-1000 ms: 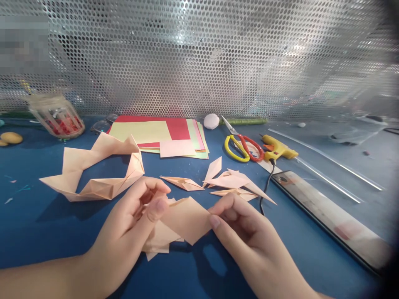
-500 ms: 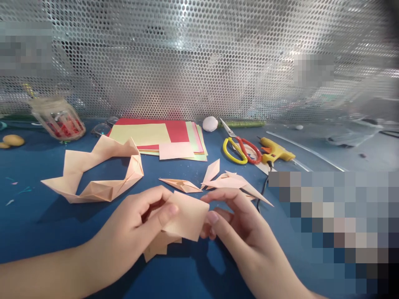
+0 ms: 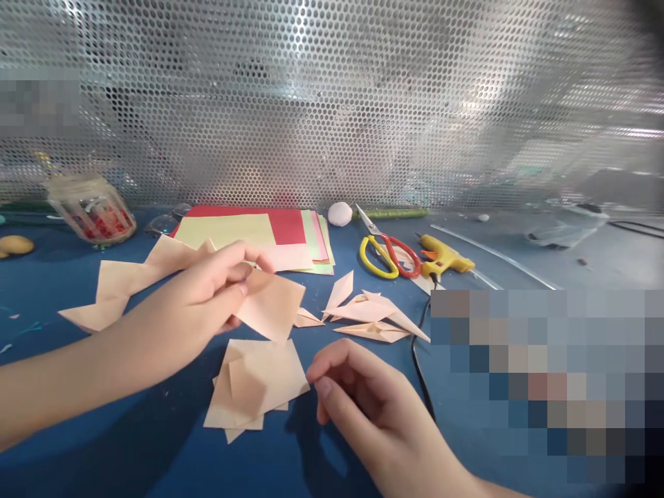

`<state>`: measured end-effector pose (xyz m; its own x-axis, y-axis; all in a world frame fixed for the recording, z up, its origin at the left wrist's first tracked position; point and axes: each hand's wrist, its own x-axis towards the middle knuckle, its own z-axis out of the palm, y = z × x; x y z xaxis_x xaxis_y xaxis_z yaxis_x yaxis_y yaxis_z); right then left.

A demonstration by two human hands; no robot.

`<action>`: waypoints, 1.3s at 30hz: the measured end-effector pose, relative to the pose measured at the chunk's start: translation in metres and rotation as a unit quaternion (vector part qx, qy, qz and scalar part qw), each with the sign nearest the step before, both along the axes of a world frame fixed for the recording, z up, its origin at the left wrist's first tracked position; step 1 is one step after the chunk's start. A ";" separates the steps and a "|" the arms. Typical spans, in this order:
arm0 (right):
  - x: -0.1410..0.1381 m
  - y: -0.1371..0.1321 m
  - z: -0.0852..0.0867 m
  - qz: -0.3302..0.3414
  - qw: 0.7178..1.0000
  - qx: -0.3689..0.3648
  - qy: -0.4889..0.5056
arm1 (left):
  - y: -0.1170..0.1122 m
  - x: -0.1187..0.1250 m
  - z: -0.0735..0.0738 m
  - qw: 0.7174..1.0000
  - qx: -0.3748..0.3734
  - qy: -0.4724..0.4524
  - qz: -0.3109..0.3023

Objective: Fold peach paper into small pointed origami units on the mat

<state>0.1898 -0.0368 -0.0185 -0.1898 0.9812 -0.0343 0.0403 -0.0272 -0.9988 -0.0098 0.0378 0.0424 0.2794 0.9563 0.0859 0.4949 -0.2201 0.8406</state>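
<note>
A square of peach paper [image 3: 272, 304] is held up, tilted, by my left hand [image 3: 218, 290], its thumb and fingers closed on the left side of the sheet. Below it on the blue table lies a loose, fanned pile of peach paper squares [image 3: 264, 387]. My right hand [image 3: 363, 401] is beside the pile's right corner, fingers loosely curled and thumb a little apart, with nothing visible in them. Behind my left arm stands a folded peach paper ring [image 3: 122, 277], partly hidden. Several pointed folded paper pieces [image 3: 371, 332] lie beyond my right hand.
Coloured paper sheets [image 3: 228, 232] are stacked at the back. Scissors [image 3: 384, 252], a yellow glue gun [image 3: 443, 256] with a black cord, and a white ball [image 3: 339, 214] lie to the right. A glass jar [image 3: 93, 211] stands back left, before a perforated metal screen [image 3: 290, 104].
My left hand has moved left and up with a paper square, uncovering the pile beneath. My right hand has drawn down, away from the held square. The view has shifted slightly.
</note>
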 end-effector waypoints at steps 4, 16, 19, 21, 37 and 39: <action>0.000 0.001 -0.006 -0.012 0.996 0.028 0.088 | -0.001 0.005 -0.007 0.999 -0.014 0.026 -0.014; 0.003 0.007 0.001 -0.085 0.995 0.033 0.038 | -0.037 0.037 -0.027 0.983 -0.135 -0.072 -0.096; 0.004 0.008 0.005 -0.083 0.995 0.064 0.004 | -0.034 0.039 -0.025 0.985 -0.136 -0.082 -0.070; 0.004 0.008 0.006 -0.090 0.993 0.071 0.001 | -0.031 0.040 -0.023 0.987 -0.126 -0.084 -0.048; 0.029 0.034 0.054 -0.035 0.991 0.023 -0.124 | -0.026 0.033 -0.005 0.985 0.144 -0.021 -0.088; 0.048 0.058 0.062 -0.079 0.979 0.014 -0.186 | -0.012 0.031 -0.005 0.985 0.139 0.029 -0.096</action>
